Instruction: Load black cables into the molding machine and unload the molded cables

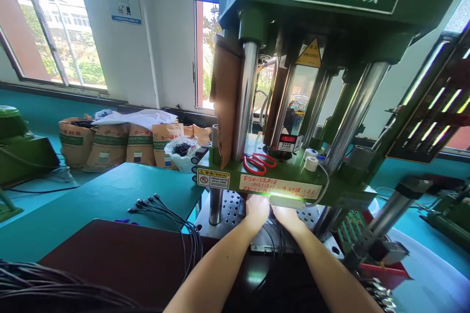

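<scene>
A green vertical press machine point(279, 181) stands in front of me, with chrome columns and a perforated metal bed. My left hand point(256, 211) and my right hand point(286, 216) reach side by side under the green upper plate, down at the mould on the bed. Thin black cables point(273, 239) run between my wrists toward the mould. The plate's edge hides my fingers, so what they hold is not visible. Red scissors point(260, 162) and two tape rolls point(310, 163) lie on the green plate above my hands.
A bundle of black cables with connectors point(161, 208) lies on the teal table point(91, 205) at left, crossing a dark brown mat point(121, 259). Brown sacks point(110, 144) stand by the window wall. A red bin point(382, 274) sits at lower right.
</scene>
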Tool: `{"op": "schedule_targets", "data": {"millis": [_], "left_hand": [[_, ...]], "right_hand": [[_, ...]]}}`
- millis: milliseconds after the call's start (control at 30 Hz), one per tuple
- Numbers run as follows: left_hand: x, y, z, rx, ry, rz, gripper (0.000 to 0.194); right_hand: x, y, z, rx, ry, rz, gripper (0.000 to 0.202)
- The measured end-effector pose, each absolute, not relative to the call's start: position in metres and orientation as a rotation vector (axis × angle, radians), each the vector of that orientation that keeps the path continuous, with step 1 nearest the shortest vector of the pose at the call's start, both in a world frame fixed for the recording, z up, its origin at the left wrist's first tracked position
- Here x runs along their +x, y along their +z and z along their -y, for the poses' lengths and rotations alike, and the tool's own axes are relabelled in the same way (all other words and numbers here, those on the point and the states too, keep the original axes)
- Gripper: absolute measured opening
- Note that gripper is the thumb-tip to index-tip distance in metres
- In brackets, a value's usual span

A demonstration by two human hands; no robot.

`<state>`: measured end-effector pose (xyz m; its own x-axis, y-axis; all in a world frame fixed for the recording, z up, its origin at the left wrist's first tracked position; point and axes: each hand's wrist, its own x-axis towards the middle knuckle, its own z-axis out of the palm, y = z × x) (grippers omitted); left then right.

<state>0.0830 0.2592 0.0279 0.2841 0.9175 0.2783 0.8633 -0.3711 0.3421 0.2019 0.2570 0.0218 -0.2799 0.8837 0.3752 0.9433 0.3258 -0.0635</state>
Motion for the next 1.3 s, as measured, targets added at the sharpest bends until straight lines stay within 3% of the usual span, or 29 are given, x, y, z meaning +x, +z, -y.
{"op": "schedule_targets", "data": {"millis": [300, 633, 900, 1300], "left_hand": [[0.047, 0.029, -0.262, 2.554, 0.479, -1.396, 0.033], [0.055, 0.022, -0.268, 2.505, 0.402, -1.448, 0.036], [0.030, 0.024, -0.264, 2.521, 0.414, -1.419, 0.041], [0.040, 0.013, -0.273, 2.427, 0.390, -1.507, 0.047]], "right_hand": [[0.229, 0.020, -0.241, -1.541, -0.176, 2.387, 0.035], [0.219, 0.014, -0.262, -1.597, -0.138, 2.359, 0.023], [0.242, 0.020, -0.245, -1.550, -0.091, 2.327, 0.032], [0.245, 0.009, -0.260, -1.470, 0.096, 2.162, 0.026]]}}
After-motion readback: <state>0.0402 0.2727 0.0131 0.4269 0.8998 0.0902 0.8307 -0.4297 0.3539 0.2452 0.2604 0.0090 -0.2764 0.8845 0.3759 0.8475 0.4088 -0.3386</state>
